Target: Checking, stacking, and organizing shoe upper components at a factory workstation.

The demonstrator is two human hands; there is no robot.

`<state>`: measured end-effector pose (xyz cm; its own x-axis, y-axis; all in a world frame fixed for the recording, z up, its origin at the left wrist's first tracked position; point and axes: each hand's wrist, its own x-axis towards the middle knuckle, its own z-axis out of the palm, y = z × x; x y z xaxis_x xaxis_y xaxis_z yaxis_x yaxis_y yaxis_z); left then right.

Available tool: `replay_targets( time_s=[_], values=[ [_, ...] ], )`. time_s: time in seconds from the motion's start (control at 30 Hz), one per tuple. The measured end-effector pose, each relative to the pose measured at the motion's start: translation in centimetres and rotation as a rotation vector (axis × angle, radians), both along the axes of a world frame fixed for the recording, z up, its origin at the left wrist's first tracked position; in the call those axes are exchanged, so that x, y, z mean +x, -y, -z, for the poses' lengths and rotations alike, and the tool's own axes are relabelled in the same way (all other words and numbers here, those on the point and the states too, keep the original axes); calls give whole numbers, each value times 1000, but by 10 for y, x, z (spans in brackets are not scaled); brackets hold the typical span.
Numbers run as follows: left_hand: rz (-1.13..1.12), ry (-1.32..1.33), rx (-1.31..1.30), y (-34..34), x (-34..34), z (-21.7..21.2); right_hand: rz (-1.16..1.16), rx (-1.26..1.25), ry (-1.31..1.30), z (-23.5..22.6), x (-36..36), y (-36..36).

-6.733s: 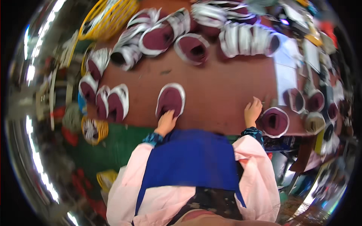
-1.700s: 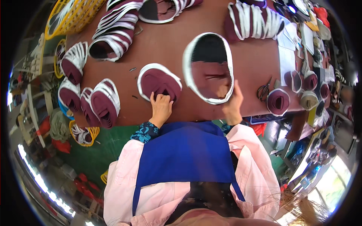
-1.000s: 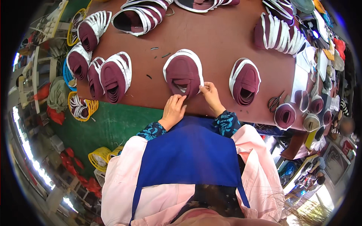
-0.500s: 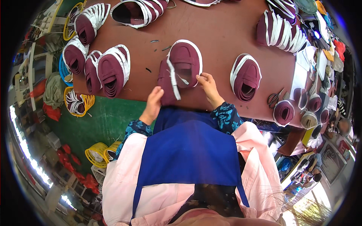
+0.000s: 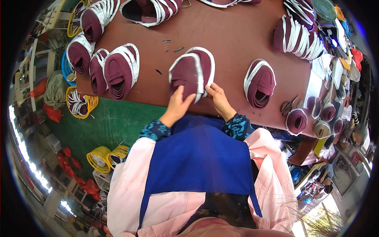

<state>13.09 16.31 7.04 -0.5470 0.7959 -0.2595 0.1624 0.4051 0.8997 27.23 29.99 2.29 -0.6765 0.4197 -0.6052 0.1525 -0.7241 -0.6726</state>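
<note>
- Two maroon shoe uppers with white rims, head view: the front upper (image 5: 188, 74) overlaps the rear upper (image 5: 207, 65), both near the close edge of the reddish-brown table (image 5: 233, 35).
- Left hand (image 5: 178, 107): thumb and fingers in a wide V, looks like a loose hold on the front upper's near end, around the opening. Can't see what the tucked fingertips are doing.
- Right hand (image 5: 219, 101): thumb and forefinger nearly together, looks like a pinch on the rear upper's white rim at its lower right corner.
- Handling, my guess: super light, soft, kinda floppy fabric. Not fragile, probably not slippery, but it'd sag or fold if you grab the middle.
- I'd take the white rim, which is likely the firmer bit, one hand per side. The stack (image 5: 260, 83) off to the right probably handles the same.
</note>
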Motion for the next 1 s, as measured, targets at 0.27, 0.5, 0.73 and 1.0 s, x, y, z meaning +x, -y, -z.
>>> replay_targets(
  time_s=[0.27, 0.5, 0.73, 1.0],
  values=[
    [103, -27, -154, -13, 19, 24, 26, -91, 145, 2, 25, -5],
    [390, -93, -81, 2, 26, 13, 126, -288, -37, 3, -2, -35],
    [334, -105, -68, -2, 37, 3, 125, -349, -102, -1, -14, -45],
    [135, -259, 58, -2, 28, -5, -81, -337, -186, -33, -51, -61]
  ],
)
